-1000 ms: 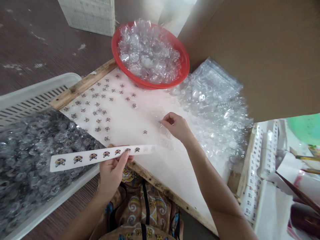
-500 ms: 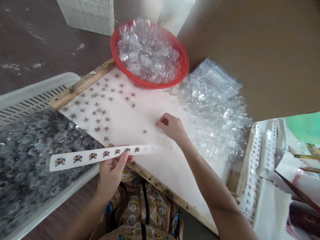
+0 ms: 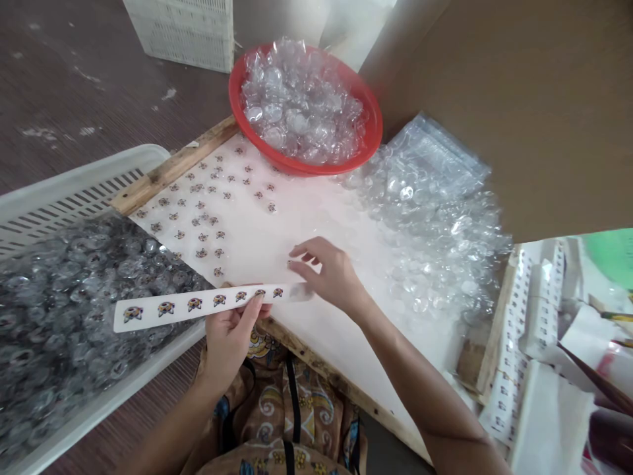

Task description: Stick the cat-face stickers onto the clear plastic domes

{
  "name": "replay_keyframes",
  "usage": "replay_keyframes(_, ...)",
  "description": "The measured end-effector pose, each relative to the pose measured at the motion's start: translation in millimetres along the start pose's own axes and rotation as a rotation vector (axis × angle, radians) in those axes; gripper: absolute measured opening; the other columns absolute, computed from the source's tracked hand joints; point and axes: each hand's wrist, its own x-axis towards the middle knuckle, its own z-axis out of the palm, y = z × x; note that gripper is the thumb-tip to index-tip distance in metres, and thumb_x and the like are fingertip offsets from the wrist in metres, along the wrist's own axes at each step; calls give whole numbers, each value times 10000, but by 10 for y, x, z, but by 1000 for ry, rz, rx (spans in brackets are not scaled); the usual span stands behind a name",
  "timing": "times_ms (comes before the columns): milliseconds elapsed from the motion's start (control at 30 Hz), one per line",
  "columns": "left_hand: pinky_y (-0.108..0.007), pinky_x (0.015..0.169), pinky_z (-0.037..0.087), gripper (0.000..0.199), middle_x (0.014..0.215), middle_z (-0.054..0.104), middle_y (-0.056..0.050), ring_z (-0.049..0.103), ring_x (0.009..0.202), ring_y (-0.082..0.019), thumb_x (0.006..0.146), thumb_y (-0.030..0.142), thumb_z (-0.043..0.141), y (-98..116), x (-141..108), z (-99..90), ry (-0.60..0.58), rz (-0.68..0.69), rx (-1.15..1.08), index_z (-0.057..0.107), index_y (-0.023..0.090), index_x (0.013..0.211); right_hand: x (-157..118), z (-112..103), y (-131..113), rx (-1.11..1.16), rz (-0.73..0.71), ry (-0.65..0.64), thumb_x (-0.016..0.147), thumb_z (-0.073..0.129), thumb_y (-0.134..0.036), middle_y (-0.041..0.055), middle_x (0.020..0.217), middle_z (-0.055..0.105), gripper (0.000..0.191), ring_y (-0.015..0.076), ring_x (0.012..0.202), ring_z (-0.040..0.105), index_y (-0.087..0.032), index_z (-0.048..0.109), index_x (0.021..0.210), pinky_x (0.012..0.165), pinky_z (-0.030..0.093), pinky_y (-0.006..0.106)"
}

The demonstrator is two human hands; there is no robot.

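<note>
My left hand [image 3: 232,330] pinches a white strip of animal-face stickers [image 3: 194,304] between thumb and fingers. Several printed faces show along it, and its right end looks bare. My right hand [image 3: 326,274] hovers over the white board [image 3: 297,221], close to the strip's right end. Its thumb and index finger are parted, with nothing I can make out gripped between them. A small dark mark shows by the thumb tip, partly hidden. Clear round pieces bearing animal-face stickers [image 3: 200,253] lie spread over the board's left part.
A red basin [image 3: 378,125] heaped with clear wrapped pieces stands at the back. More clear pieces [image 3: 435,218] pile up on the right. At left is a white crate [image 3: 93,175] full of pieces. Sticker rolls [image 3: 541,316] lie far right, below a cardboard sheet [image 3: 544,119].
My right hand has moved left and down toward the strip, and its fingers have gone from pinched to parted. The left hand still holds the strip. The view has shifted slightly.
</note>
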Motion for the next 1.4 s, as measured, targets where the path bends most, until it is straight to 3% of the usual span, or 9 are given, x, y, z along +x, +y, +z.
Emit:
replay_keyframes(100,-307,655,653,286,739,781,-48,752,660,-206,801,434,778,-36,8,-6,10,-11,7,764,161,886,-168,46,-161,78,-128,-98,928,631,-218,21,841,705,62,146,767,648,-219,679,888,689,506,268)
replay_keyframes(300,-323,668,662,286,747,787,-55,763,675,-221,798,436,783,-64,15,-10,45,-39,-16,775,161,873,-292,132,-274,-3,-321,49,975,554,-200,76,951,722,144,196,904,670,-219,654,873,818,545,360)
replay_keyframes(400,-326,645,662,305,714,777,-53,757,648,-222,779,450,796,-44,15,-1,67,-42,-33,769,154,847,-141,-1,-188,118,-233,114,942,589,-230,83,1000,696,99,203,975,652,-229,631,852,839,553,367)
replay_keyframes(533,-316,622,658,303,706,771,-47,751,640,-217,771,447,801,-31,17,4,64,-31,-28,768,155,846,217,-219,141,191,144,281,868,622,-302,43,883,657,114,164,802,619,-225,585,792,702,527,312)
replay_keyframes(700,-303,607,652,285,690,765,-42,742,616,-207,772,440,800,-40,20,4,55,-29,-21,766,161,818,503,-261,474,219,392,188,785,647,-310,-26,635,586,139,125,603,545,-219,555,734,618,461,285)
replay_keyframes(1000,-287,598,649,260,690,767,-36,742,612,-202,785,424,797,-30,27,-2,36,-20,-19,773,170,834,610,-196,548,95,429,162,752,637,-245,-28,613,586,93,135,591,537,-221,562,702,628,428,288)
replay_keyframes(1200,-285,607,653,262,704,774,-38,749,625,-204,784,424,797,-30,29,3,33,-27,-27,773,168,834,621,-25,450,-181,295,154,781,609,-175,49,840,663,40,166,689,596,-209,612,760,706,452,314)
replay_keyframes(1267,-291,614,655,272,697,774,-42,747,620,-203,781,424,799,-25,27,6,28,-32,-33,770,158,831,632,33,410,-222,257,158,795,603,-161,70,917,677,50,174,712,612,-205,625,807,737,463,327)
replay_keyframes(1400,-318,640,663,291,709,777,-49,752,638,-212,779,421,800,-10,20,2,16,-39,-53,764,144,861,604,61,286,-217,259,139,832,581,-102,39,842,715,258,212,767,651,-205,613,1066,769,471,345)
